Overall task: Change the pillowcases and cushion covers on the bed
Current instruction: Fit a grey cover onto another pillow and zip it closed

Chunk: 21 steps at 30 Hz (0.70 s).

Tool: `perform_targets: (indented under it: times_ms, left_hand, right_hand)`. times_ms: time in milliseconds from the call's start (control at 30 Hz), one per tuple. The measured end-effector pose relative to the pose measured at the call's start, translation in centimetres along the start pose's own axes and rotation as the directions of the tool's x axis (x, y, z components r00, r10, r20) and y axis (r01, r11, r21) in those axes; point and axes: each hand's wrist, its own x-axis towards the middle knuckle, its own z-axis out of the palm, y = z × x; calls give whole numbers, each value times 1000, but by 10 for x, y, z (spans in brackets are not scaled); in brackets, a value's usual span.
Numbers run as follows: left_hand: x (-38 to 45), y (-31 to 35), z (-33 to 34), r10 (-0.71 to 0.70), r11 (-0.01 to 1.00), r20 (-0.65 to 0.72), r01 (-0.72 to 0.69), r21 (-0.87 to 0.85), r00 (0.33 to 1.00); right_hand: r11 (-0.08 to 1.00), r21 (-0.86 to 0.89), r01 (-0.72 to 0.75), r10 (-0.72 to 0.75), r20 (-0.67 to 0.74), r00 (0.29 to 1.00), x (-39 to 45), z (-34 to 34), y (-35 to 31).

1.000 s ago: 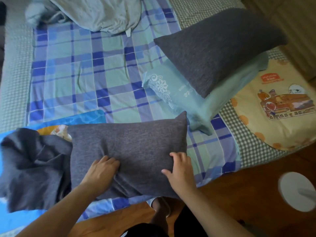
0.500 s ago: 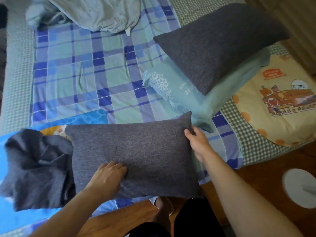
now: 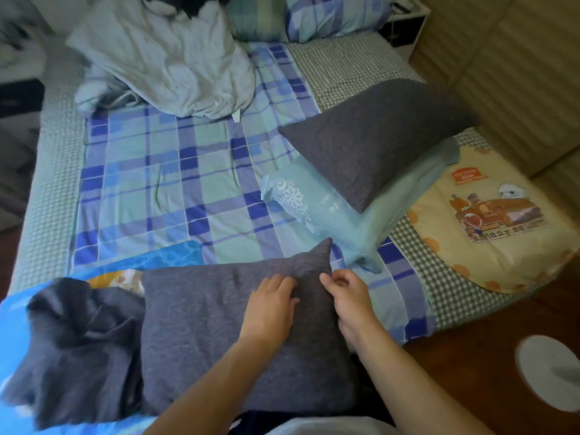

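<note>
At the near edge of the bed [image 3: 50, 196], a grey cushion [image 3: 219, 334] lies already inside its grey cover. The left hand [image 3: 270, 312] rests on its far right corner, fingers bent into the cloth; the right hand [image 3: 348, 296] pinches the edge just beside it. This one seems almost finished. A second grey cushion [image 3: 376, 136] lies on a teal pillow [image 3: 351, 221] toward the right edge, apparently done. A loose grey cover [image 3: 78, 346] at the near left corner still waits.
</note>
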Motion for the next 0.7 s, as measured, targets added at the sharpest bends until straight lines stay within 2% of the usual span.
perform_targets:
  times_ms: [133,200,267,333,400,467,500,567,633,700]
  left_hand:
    - [32,0,20,-30,997,91,37,-75,995]
    - [37,-2,11,27,998,143,-19,-58,989]
    - [26,-1,-1,123,992,194,-125,-3,973]
    - [3,-3,-6,204,970,216,-226,84,955]
    - [-21,-7,-5,124,949,381,-222,225,916]
    - [-30,-18,2,2,931,468,-172,321,884]
    - [-27,-21,3,9,939,421,-152,307,907]
    - [-12,-22,-5,47,970,286,-112,215,957]
    - [1,-30,-9,45,993,133,-59,100,990]
    - [3,-36,-14,38,999,75,-40,27,996]
  right_hand:
    - [996,-93,14,-16,-20,1000,19,-10,11]
    - [976,-214,47,-45,14,999,23,-24,21]
    - [887,-439,146,-108,111,988,23,-33,35]
    - [794,-574,200,-108,192,976,22,-31,58]
    - [716,-675,177,-57,197,979,15,-22,77]
    - [645,-757,105,-71,78,994,1,-11,84]
    - [638,-762,110,-140,25,990,-4,-10,86]
    - [611,-729,309,-386,66,920,-9,-8,75]
    - [490,-707,510,-499,252,829,-8,-9,59]
    - [362,-694,623,-468,443,765,-9,-8,49]
